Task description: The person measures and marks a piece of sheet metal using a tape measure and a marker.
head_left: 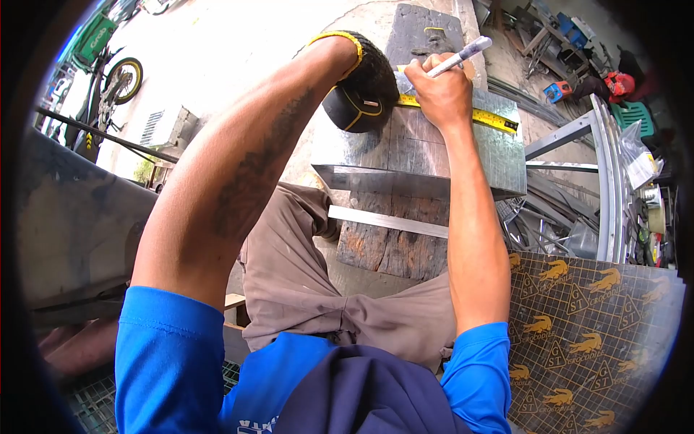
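My left hand [372,69], in a black glove with a yellow cuff, is closed around a black-and-yellow tape measure [352,110]. Its yellow blade [494,120] stretches right across a shiny metal sheet [426,148] with a folded-down front edge. My bare right hand [442,90] grips a white marker pen [468,53] and rests low over the sheet beside the blade, the pen's tip hidden behind the fingers. Beneath the sheet is a worn wooden plank bench [376,249]. A flat metal strip [387,220] lies across the wood, nearer my lap.
Dark printed boards [578,340] lie at the lower right. A grey metal frame [603,173] and a green plastic stool [632,118] stand on the right. Farther off at left are a motorbike [108,94] and a concrete block [165,132]. A dark plate [423,29] lies at the bench's far end.
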Tool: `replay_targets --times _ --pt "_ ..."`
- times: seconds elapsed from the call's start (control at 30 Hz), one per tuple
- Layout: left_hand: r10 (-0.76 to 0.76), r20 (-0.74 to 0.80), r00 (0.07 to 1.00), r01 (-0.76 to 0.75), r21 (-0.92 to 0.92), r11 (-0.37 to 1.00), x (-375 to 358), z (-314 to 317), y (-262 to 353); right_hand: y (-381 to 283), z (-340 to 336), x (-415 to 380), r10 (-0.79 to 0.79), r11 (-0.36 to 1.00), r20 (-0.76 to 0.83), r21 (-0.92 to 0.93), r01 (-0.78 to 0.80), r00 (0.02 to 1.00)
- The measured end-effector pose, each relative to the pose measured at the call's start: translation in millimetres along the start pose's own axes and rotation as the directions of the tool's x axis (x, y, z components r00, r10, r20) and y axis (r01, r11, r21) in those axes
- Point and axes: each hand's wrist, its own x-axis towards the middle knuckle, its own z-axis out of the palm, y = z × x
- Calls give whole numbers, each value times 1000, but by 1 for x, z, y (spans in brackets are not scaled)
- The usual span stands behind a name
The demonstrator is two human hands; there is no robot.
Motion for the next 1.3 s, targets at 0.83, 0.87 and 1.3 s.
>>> replay_targets --times 0.83,0.87,1.3 --pt "68 -277 958 -209 -519 829 -204 51 63 3 -176 -56 507 830 -437 479 -284 743" --pt "148 -293 945 -278 -475 835 -206 73 71 7 -180 -60 527 822 -424 476 -314 737" --pt "354 -169 920 -381 -176 908 -179 208 151 9 -202 -84 524 798 -224 465 -382 822"
